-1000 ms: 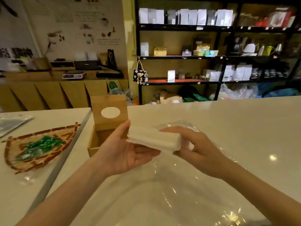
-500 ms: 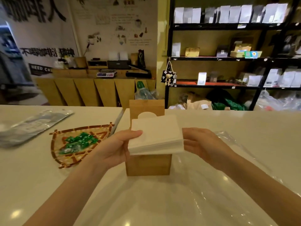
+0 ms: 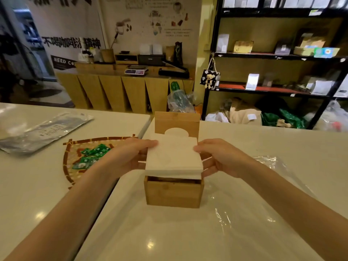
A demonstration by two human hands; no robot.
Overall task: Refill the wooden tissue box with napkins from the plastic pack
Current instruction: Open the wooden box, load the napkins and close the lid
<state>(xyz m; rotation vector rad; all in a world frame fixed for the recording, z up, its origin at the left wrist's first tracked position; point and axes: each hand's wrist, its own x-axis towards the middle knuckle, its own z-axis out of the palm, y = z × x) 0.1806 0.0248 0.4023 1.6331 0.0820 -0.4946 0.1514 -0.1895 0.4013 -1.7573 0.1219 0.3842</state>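
Note:
A wooden tissue box stands on the white counter with its lid hinged up at the back, an oval slot in it. A white stack of napkins sits flat over the box's open top, its lower edge at the rim. My left hand grips the stack's left side and my right hand grips its right side. The clear plastic pack lies flattened on the counter under and to the right of the box.
A woven tray with green sachets lies left of the box, across a gap between two counters. A silver foil bag lies at the far left. Black shelves and a wooden sideboard stand behind.
Both hands carried the napkin stack from above the plastic to over the open box, turned it flat and lowered it onto the box's rim. The camera view shifted left.

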